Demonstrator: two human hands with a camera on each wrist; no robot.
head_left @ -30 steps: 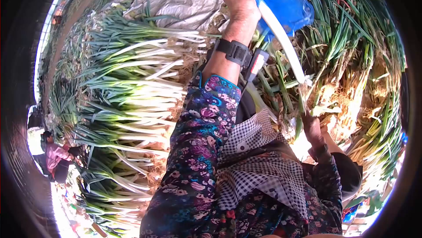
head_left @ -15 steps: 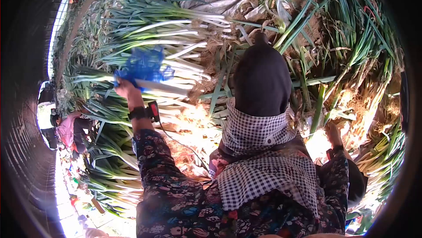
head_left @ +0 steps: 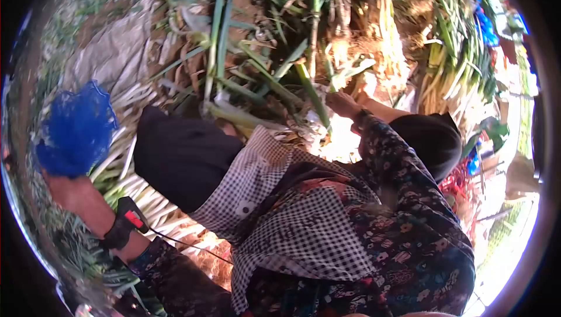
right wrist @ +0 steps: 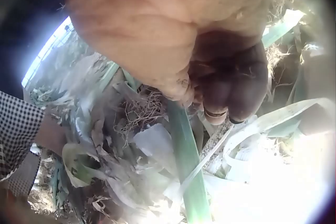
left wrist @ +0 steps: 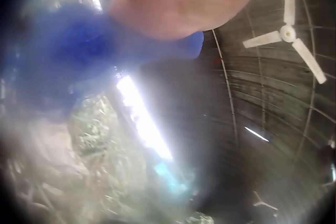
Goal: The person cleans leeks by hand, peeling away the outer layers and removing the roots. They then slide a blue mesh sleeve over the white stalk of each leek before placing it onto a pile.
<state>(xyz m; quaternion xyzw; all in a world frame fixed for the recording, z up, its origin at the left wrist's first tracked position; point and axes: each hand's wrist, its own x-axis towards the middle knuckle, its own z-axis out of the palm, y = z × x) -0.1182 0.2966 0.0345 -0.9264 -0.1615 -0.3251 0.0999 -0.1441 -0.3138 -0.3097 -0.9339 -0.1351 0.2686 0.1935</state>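
Note:
At the left edge of the head view my left hand (head_left: 75, 194) grips a crumpled blue plastic bag (head_left: 79, 127), which puffs out above the fingers. In the left wrist view the bag (left wrist: 84, 45) is blurred, with a thumb (left wrist: 184, 3) over one end. My right hand (head_left: 343, 105) is low beside my knee, just right of a broad green leek leaf (head_left: 312, 95). Its fingers (right wrist: 226, 95) are loosely curled over leaf scraps and roots in the right wrist view, with nothing showing in them. The green leaf (right wrist: 186, 161) runs down from under the thumb.
Rows of leeks (head_left: 131, 182) lie to my left, partly behind my knee (head_left: 181, 159). More leeks (head_left: 456, 65) are piled at the right. A pale sheet (head_left: 114, 51) covers ground at the upper left. A cable (head_left: 190, 247) trails from the left wrist camera.
The left hand has swung from the upper middle to the far left, carrying the blue bag. The leek that stuck out of it earlier is no longer with it. The head view has turned right.

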